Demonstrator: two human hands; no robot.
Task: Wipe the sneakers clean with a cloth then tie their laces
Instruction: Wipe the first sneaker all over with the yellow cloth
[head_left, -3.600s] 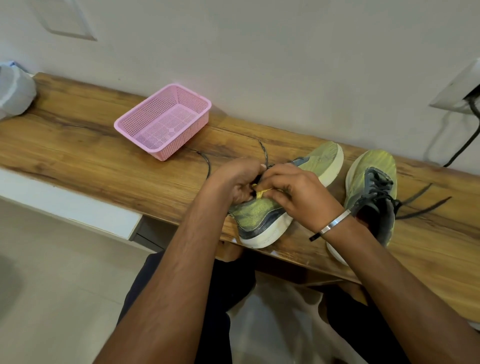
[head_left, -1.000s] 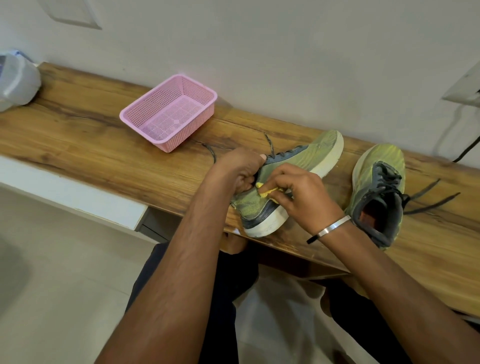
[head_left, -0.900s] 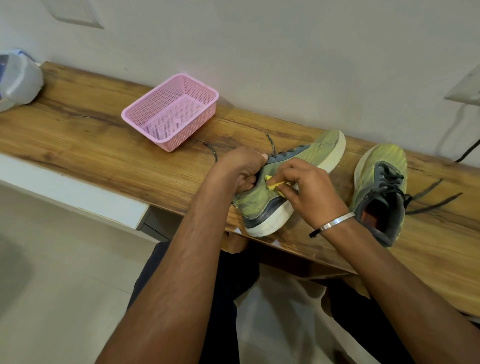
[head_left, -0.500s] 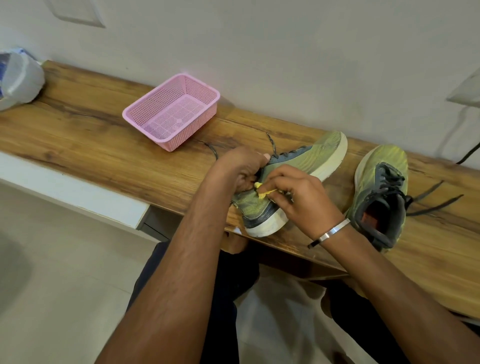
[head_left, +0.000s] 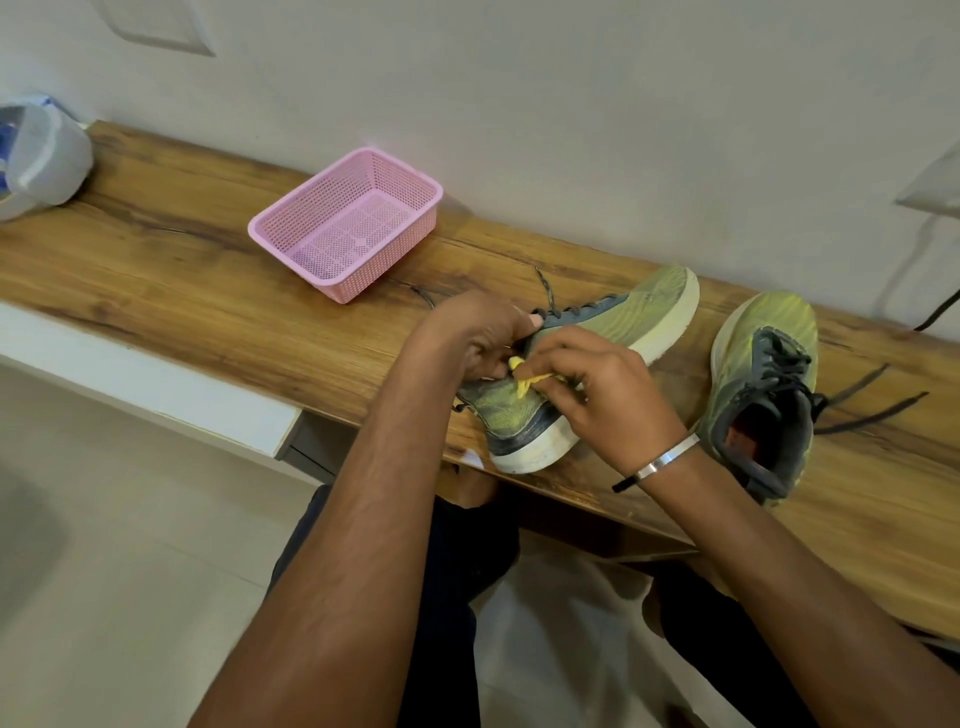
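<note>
Table (head_left: 156, 270) of brown wood along a pale wall, one only, carrying everything else. Sneakers, two, yellow-green with grey lace panels and pale soles. Near sneaker (head_left: 639, 317) tilted onto its side, heel at the table's front edge, toe toward the wall. Second sneaker (head_left: 769, 338) upright, just to the right of the first, not touching it, two dark lace ends trailing right over the wood. Pink basket (head_left: 353, 218), one, perforated, left of the near sneaker and closer to the wall. Pale plastic container (head_left: 44, 161), one, at the far left end, cut by the frame edge. Hands, two, both at the near sneaker's heel end: left hand (head_left: 478, 332) curled round the collar, gripping it; right hand (head_left: 608, 389) with fingers bent, pinching a yellow cloth (head_left: 527, 379) against the sneaker's side. Silver bangle (head_left: 660, 462), one, on the right wrist.
</note>
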